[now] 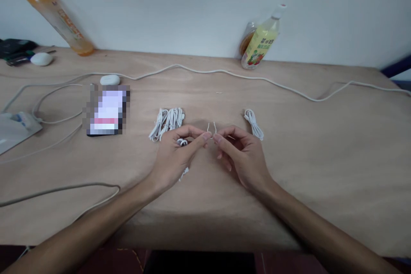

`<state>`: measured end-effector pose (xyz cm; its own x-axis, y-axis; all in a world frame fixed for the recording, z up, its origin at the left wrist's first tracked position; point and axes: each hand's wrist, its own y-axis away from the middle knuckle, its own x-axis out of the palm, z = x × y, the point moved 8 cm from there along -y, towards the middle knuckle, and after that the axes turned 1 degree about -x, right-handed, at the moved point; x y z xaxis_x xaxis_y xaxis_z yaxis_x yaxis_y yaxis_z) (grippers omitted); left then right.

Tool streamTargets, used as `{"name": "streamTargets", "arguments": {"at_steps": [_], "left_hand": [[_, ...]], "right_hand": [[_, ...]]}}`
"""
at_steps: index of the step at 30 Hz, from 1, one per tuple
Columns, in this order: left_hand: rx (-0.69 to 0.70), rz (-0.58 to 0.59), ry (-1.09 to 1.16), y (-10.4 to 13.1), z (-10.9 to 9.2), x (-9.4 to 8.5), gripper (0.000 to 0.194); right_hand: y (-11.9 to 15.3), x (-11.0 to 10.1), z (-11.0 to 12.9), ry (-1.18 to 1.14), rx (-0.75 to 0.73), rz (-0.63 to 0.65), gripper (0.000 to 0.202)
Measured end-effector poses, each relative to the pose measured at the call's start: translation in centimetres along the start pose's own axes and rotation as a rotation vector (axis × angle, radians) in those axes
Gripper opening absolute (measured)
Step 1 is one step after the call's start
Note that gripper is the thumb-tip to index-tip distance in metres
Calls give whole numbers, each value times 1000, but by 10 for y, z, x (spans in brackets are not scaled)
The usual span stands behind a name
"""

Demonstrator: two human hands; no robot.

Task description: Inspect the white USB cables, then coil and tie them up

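Observation:
Between my hands is a thin white twist tie (215, 127), bent so that both ends point up. My left hand (173, 156) pinches one side of it with thumb and forefinger. On the other side, the thumb and forefinger of my right hand (245, 154) are closed the same way. Several coiled white cables (167, 120) lie side by side just beyond my left hand. A single coiled white cable (254, 124) rests beyond my right hand. Small white pieces like twist ties (184, 173) show beside my left wrist, partly hidden by it.
A phone (109, 111) and a white earbud case (110, 80) lie at left. An orange drink bottle (58, 19) and a yellow drink bottle (261, 40) lean by the wall. One long white cord (221, 71) crosses the wooden table (337, 158); other cords run at left.

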<state>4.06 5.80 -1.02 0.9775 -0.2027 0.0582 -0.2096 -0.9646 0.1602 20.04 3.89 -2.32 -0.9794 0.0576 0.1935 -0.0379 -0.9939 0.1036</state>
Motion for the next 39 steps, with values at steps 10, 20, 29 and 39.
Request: {"name": "streamTargets", "arguments": {"at_steps": [10,20,29,39], "left_hand": [[-128,93,232,1,5,9,35],[-195,148,350,1,10,15,40],[-191,115,373,1,8,13,35],[-206,87,345,0,10,9,35]], "right_hand": [[0,0,2,56,-5,6,29],[0,3,4,63,-2,18,27],[1,2,4,90,6,9,25],[0,-1,3,89,1,-9,25]]}}
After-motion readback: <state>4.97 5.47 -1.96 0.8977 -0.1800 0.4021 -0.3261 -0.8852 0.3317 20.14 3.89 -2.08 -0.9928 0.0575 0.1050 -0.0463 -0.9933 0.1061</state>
